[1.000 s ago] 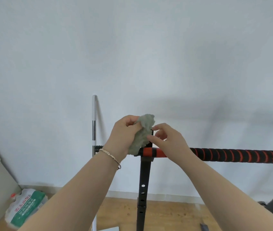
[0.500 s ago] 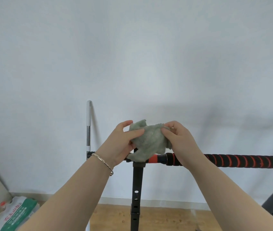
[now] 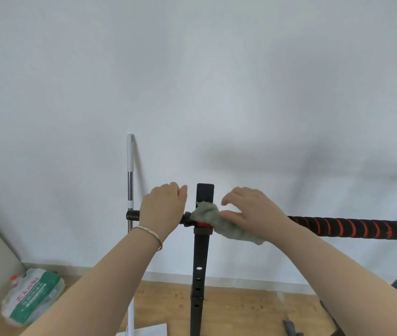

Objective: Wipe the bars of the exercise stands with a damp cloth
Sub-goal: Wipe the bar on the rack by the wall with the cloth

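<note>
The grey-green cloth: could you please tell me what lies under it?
The cloth drapes over the black-and-red bar beside the black upright; a red collar shows at its left edge. The bar beneath cloth and right hand is hidden.

Home room: exercise stand, mop handle, wooden floor.

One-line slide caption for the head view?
Left hand grips the bar beside the black upright while the right hand presses a grey-green cloth onto it.
</note>
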The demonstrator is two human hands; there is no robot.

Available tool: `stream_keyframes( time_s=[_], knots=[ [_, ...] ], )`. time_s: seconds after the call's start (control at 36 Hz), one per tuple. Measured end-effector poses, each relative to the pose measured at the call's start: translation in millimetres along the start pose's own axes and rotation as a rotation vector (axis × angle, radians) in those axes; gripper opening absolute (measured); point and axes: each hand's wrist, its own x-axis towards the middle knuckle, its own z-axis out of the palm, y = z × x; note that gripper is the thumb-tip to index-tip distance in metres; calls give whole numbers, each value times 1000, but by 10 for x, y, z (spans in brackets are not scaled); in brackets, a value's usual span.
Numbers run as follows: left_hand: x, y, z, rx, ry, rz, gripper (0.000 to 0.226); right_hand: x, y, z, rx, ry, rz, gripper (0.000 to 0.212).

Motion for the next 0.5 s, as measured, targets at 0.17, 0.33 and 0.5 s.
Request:
stream_keyframes(
  time_s=[0.17,0.33,0.5],
  knots=[
    [16,-54,94,317,-219,243,35,36,-100,193,-283,-129,-34,55],
    [-62,-60,179,262,-56,261,37,79,-154,289,-397,-20,-6,50],
    [-142,-89,256,161,189,284,8,267,-175,181,-193,-238,279,34]
  ],
)
